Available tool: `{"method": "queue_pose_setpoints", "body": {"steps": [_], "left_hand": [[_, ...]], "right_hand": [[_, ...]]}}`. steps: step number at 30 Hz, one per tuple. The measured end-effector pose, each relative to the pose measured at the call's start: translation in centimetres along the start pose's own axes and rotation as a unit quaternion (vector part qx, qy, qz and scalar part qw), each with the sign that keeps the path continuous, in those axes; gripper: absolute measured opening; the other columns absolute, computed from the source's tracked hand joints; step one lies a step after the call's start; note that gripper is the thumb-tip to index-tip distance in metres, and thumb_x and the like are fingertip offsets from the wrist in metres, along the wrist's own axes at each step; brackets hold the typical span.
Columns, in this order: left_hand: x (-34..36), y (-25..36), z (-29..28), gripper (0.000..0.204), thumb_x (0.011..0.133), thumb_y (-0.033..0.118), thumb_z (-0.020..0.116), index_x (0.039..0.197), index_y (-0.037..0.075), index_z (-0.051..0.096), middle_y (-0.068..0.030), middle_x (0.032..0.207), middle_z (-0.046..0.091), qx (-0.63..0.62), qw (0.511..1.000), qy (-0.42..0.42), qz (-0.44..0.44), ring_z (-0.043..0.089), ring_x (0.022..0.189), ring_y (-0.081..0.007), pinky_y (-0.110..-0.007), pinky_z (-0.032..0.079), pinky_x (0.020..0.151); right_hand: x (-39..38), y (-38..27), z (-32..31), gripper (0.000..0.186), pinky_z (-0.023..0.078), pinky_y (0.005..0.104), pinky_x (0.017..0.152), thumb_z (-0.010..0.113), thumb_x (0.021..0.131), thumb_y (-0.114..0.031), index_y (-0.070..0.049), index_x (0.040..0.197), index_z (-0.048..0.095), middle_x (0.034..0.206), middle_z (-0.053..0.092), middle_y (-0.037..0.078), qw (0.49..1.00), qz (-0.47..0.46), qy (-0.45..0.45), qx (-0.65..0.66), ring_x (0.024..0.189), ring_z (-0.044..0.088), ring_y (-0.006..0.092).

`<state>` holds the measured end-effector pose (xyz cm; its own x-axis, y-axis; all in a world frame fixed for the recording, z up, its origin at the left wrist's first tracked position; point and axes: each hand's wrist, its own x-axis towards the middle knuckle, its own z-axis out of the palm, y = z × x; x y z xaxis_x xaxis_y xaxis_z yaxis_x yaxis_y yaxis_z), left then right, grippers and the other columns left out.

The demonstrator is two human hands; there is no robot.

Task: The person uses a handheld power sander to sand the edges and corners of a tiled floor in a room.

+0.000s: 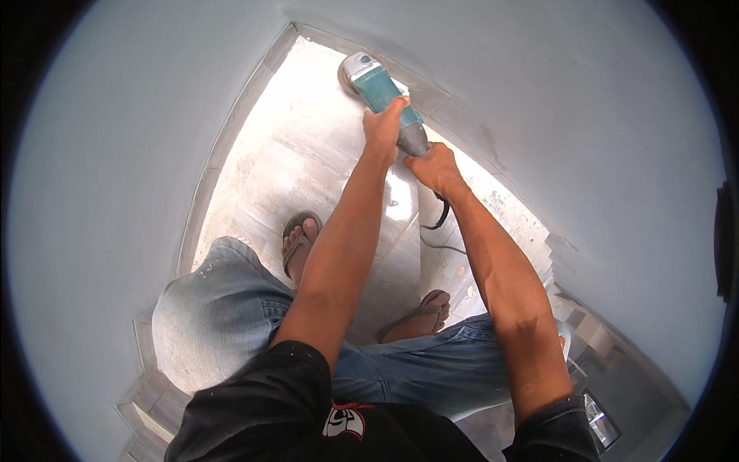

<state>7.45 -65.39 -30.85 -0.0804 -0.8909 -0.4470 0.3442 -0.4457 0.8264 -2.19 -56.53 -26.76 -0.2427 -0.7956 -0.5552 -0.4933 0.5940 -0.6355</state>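
A teal angle grinder [377, 90] with a silver head and dark rear end lies across the far part of the floor, its disc [348, 77] at the left of the head, close to the right-hand wall's base. My left hand [383, 127] wraps round the teal body, thumb on top. Behind it, my right hand [437, 168] grips the dark rear end. The power cord [441, 215] drops from near my right wrist to the floor. Whether the disc touches the floor or the skirting cannot be made out.
Pale grey walls rise on both sides, with tile skirting [225, 138] along their base, meeting at a far corner. White dust covers the tiled floor [289, 165]. My sandalled feet [296, 242] stand apart below my arms. Steps [146, 408] show at the lower left.
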Motion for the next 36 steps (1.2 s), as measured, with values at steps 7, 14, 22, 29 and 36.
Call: {"method": "queue_pose_setpoints", "body": {"steps": [7, 14, 22, 29, 36], "left_hand": [[0.6, 0.4, -0.4, 0.081, 0.070, 0.027, 0.079, 0.127, -0.013, 0.037, -0.0202, 0.115, 0.051, -0.011, 1.000, -0.012, 0.007, 0.056, 0.104, -0.0282, -0.041, 0.049, 0.087], [0.3, 0.7, 0.3, 0.055, 0.074, 0.023, 0.076, 0.116, -0.005, 0.053, -0.0116, 0.102, 0.057, -0.008, 1.000, 0.025, 0.003, 0.060, 0.089, -0.0220, -0.038, 0.050, 0.080], [0.1, 1.1, 0.3, 0.055, 0.075, 0.025, 0.076, 0.116, -0.005, 0.053, -0.0111, 0.102, 0.057, -0.003, 1.000, 0.020, 0.001, 0.059, 0.089, -0.0217, -0.038, 0.050, 0.080], [-0.4, 1.3, 0.4, 0.050, 0.076, 0.024, 0.076, 0.113, -0.002, 0.055, -0.0092, 0.099, 0.058, -0.019, 1.000, 0.006, 0.000, 0.059, 0.088, -0.0198, -0.036, 0.050, 0.080], [-0.1, 0.8, 0.0, 0.066, 0.073, 0.025, 0.077, 0.121, -0.007, 0.046, -0.0147, 0.107, 0.055, -0.019, 1.000, -0.019, -0.003, 0.058, 0.095, -0.0240, -0.039, 0.050, 0.083]], "right_hand": [[0.1, -0.8, 0.0, 0.048, 0.054, 0.0394, 0.087, 0.070, 0.074, -0.027, 0.006, 0.109, 0.067, 0.103, 0.069, 0.027, 1.000, 0.003, -0.003, 0.002, 0.097, 0.069, 0.0354], [0.4, -0.6, 0.0, 0.049, 0.054, 0.0392, 0.087, 0.071, 0.075, -0.028, 0.007, 0.109, 0.066, 0.103, 0.069, 0.027, 1.000, 0.003, 0.002, -0.001, 0.098, 0.069, 0.0353], [0.3, -0.9, 0.0, 0.049, 0.054, 0.0394, 0.088, 0.072, 0.075, -0.029, 0.007, 0.109, 0.067, 0.103, 0.069, 0.027, 1.000, 0.009, -0.002, -0.006, 0.098, 0.069, 0.0353], [0.3, -0.7, 0.1, 0.049, 0.054, 0.0399, 0.088, 0.072, 0.075, -0.030, 0.006, 0.107, 0.067, 0.103, 0.069, 0.027, 1.000, 0.007, 0.002, -0.004, 0.099, 0.069, 0.0362], [0.0, -0.4, 0.2, 0.049, 0.054, 0.0404, 0.088, 0.071, 0.074, -0.030, 0.007, 0.106, 0.067, 0.102, 0.069, 0.028, 1.000, 0.006, 0.011, -0.009, 0.099, 0.069, 0.0367]]}}
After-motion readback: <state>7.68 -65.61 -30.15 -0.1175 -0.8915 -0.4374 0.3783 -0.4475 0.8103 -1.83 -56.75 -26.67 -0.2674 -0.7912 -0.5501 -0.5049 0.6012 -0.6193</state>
